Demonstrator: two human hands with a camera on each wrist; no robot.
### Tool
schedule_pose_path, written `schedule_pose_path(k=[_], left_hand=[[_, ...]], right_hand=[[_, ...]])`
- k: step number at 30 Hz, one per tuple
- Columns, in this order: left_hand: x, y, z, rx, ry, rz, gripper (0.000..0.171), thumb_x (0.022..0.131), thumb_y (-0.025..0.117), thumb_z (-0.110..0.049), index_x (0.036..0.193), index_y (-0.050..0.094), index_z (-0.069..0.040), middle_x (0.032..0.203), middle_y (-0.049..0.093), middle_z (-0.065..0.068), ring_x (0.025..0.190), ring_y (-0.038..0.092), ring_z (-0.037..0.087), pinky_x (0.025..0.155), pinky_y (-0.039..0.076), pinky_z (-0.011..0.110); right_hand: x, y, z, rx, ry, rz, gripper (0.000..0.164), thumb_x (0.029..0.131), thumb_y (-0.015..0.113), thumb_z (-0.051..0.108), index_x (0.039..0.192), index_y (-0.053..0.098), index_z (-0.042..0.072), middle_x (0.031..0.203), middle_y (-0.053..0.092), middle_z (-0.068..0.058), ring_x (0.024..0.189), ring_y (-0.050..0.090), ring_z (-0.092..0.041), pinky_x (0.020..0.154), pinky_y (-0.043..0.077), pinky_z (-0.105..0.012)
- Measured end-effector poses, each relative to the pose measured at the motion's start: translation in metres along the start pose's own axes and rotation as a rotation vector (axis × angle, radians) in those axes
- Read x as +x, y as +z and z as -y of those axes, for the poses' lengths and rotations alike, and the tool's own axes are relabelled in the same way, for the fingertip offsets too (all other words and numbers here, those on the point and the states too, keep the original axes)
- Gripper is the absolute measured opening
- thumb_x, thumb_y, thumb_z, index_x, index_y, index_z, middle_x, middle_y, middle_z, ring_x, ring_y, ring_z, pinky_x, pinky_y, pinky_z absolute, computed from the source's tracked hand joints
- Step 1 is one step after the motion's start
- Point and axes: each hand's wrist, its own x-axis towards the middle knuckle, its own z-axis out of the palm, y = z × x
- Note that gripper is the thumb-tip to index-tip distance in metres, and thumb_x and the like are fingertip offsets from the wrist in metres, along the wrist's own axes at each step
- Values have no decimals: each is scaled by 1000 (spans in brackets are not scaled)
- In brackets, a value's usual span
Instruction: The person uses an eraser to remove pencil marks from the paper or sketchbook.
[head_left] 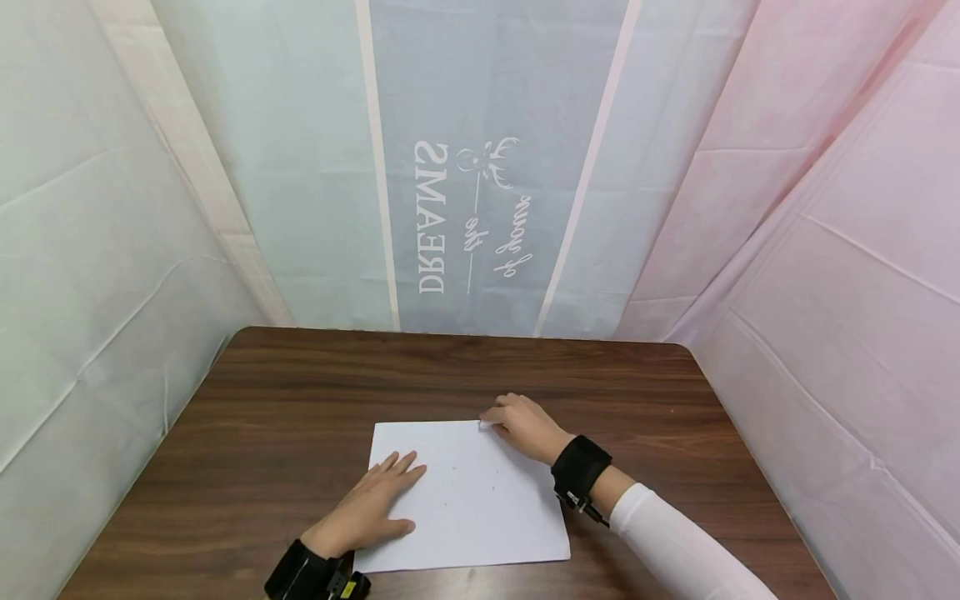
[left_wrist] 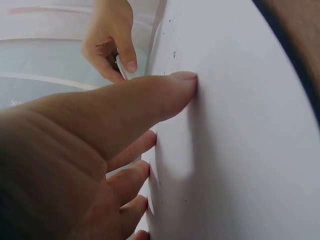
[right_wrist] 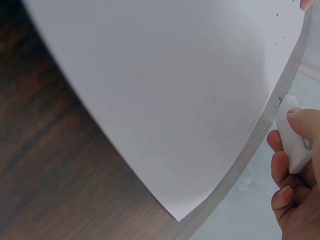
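Note:
A white sheet of paper (head_left: 487,517) lies on the brown wooden table. My left hand (head_left: 367,507) rests on its left part, fingers spread and thumb out to the side. At the far edge of the sheet, my right hand (head_left: 527,429) pinches a white eraser (right_wrist: 291,135) between thumb and fingers. One end of the eraser meets the paper, with dark crumbs (right_wrist: 278,104) beside it. In the left wrist view the eraser (left_wrist: 123,68) is partly hidden by the right thumb. Small dark specks (left_wrist: 174,54) are scattered over the sheet.
The wooden tabletop (head_left: 300,400) surrounds the paper on all sides. Behind it hangs a pale blue cloth (head_left: 487,83) with mirrored lettering. White cloth (head_left: 90,250) on the left and pinkish cloth (head_left: 840,250) on the right border the table. Each wrist wears a black band (head_left: 580,468).

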Motion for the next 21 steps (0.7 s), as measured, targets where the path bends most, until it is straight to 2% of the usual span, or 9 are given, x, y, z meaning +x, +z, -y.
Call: schedule_pose_path(k=[13,18,21], left_hand=[[-9,1,-6,-8,-6,-8,75,78,86,-20,145,54,-5,160,39,24,150,27,51,120,22,70],[-11,0,-7,28,-14,-46,74,77,86,-21,142,56,-4,157,44,23,149,32,49,120,21,70],[-11,-2,-8,51,-1,-93,70,79,86,-21,141,58,-3,154,48,22,148,35,48,121,22,68]], right_hand=[[-1,0,-4,4,-13,-12,25,92,73,11,116,76,17,98,69,1,89,62,-14,79,52,-29],[-2,0,-5,-1,-8,-13,26,92,73,11,117,76,17,99,69,2,89,61,-12,78,51,-28],[-3,-1,-5,12,-13,-15,27,91,74,10,117,76,16,101,70,1,90,62,-13,80,52,-30]])
